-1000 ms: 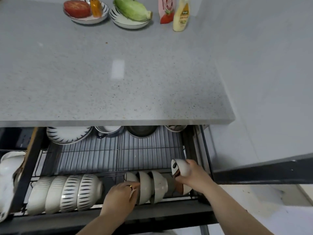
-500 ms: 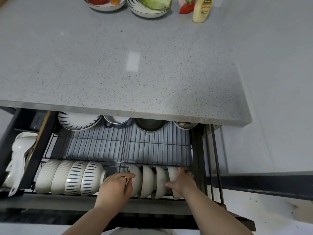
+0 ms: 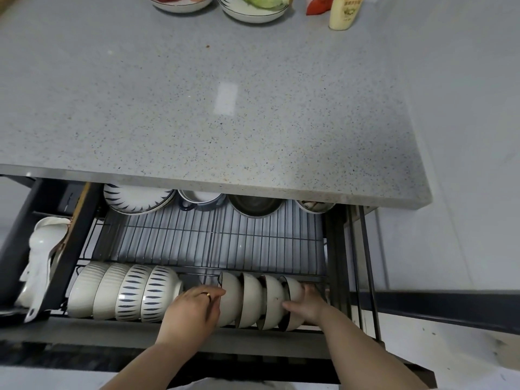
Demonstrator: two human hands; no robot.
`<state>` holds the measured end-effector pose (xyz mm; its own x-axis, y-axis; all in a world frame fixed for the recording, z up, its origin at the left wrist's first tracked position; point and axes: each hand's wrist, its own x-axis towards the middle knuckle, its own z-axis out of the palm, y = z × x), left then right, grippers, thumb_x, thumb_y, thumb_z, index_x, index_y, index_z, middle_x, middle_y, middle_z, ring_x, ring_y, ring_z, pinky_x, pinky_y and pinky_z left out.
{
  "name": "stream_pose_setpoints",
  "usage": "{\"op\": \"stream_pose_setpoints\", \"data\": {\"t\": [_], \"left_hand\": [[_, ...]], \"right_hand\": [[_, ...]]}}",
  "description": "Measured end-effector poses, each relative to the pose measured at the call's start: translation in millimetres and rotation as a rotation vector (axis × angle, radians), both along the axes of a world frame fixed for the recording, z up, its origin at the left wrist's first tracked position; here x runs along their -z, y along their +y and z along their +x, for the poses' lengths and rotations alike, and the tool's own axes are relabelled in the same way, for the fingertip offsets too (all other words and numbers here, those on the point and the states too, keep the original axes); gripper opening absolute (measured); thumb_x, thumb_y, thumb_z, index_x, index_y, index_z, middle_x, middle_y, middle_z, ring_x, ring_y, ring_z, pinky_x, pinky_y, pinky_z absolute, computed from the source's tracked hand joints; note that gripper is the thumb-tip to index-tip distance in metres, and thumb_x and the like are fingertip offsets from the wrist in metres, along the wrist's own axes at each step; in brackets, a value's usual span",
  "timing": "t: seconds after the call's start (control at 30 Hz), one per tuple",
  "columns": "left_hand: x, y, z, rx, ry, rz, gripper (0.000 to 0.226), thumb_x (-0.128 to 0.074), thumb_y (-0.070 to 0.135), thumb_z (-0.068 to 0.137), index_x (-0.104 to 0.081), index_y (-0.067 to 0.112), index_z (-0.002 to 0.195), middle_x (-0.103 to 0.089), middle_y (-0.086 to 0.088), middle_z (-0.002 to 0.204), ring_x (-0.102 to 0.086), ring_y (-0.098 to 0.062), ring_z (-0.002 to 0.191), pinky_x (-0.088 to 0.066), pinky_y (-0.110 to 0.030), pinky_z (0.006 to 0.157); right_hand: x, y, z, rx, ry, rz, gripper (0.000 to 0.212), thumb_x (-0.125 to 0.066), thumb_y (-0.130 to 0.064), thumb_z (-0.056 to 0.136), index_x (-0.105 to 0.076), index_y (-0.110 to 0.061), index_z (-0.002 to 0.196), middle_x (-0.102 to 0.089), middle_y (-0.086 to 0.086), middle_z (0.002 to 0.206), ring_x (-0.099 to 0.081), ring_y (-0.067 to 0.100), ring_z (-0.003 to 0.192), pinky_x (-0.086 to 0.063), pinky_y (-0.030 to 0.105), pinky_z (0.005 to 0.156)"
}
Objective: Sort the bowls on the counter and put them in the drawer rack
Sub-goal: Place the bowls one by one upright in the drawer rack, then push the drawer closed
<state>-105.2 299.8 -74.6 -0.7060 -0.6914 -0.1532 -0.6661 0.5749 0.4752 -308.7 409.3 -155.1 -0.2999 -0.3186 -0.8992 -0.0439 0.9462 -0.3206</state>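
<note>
The pulled-out drawer rack (image 3: 213,243) holds two rows of bowls on edge along its front rail. At the left stand four larger bowls (image 3: 123,294), two ribbed white and two with dark dashes. To their right stands a row of four small white bowls (image 3: 253,299) with dark rims. My left hand (image 3: 194,308), wearing a ring, grips the leftmost small bowl (image 3: 230,296) at its rim. My right hand (image 3: 306,305) holds the rightmost small bowl (image 3: 292,291), thumb in front and fingers behind it.
Plates and pots (image 3: 253,204) sit at the rack's back under the grey counter (image 3: 197,108). White ladles (image 3: 42,257) hang at the drawer's left. At the counter's far edge are two bowls with vegetables (image 3: 253,9) and a sauce bottle (image 3: 344,12).
My right hand brought the small bowl down from above the row and set it as the rightmost in the row. My left hand stayed on the leftmost small bowl. The camera tilted downward.
</note>
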Motion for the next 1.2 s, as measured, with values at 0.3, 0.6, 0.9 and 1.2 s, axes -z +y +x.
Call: {"op": "stream_pose_setpoints", "data": {"t": [0.3,0.6,0.9,1.2], "left_hand": [[4.1,-5.3,17.1,-0.237,0.006,0.184,0.023,-0.050,0.018,0.088,-0.065,0.020,0.105,-0.067,-0.001,0.109,-0.060,-0.016,0.089,-0.043,-0.023,0.076],[-10.5,-23.8,87.4,-0.522,0.339,0.552,0.018,-0.047,0.004,0.088,-0.062,0.013,0.083,-0.064,-0.009,0.077,-0.056,-0.022,0.072,-0.045,-0.030,0.071],[-36.9,1.6,155.2,-1.007,0.478,1.097,0.027,-0.044,0.007,0.087,-0.047,0.006,0.060,-0.049,-0.009,0.051,-0.045,-0.020,0.043,-0.044,-0.024,0.038],[-45.0,-28.6,177.4,-1.067,0.617,1.368,0.028,-0.034,0.009,0.087,-0.040,0.014,0.060,-0.046,-0.005,0.072,-0.049,-0.018,0.070,-0.025,-0.034,0.094]], "right_hand": [[-59.7,-2.6,15.0,0.255,0.188,-0.207,0.051,-0.049,-0.019,0.090,-0.039,0.001,0.136,-0.051,0.019,0.135,-0.049,0.030,0.123,-0.037,0.034,0.103],[-128.7,5.8,125.6,1.035,-0.111,-0.667,0.023,-0.044,-0.004,0.092,-0.058,-0.006,0.074,-0.063,0.006,0.055,-0.062,0.018,0.053,-0.052,0.025,0.053],[-128.3,10.1,237.1,1.515,-0.220,-0.614,0.019,-0.043,-0.005,0.093,-0.049,-0.005,0.075,-0.046,0.010,0.068,-0.048,0.020,0.060,-0.043,0.027,0.055],[-147.6,-3.3,240.3,1.491,-0.331,-0.622,0.027,-0.038,0.004,0.090,-0.044,-0.008,0.067,-0.043,0.009,0.069,-0.044,0.019,0.063,-0.033,0.025,0.054]]}}
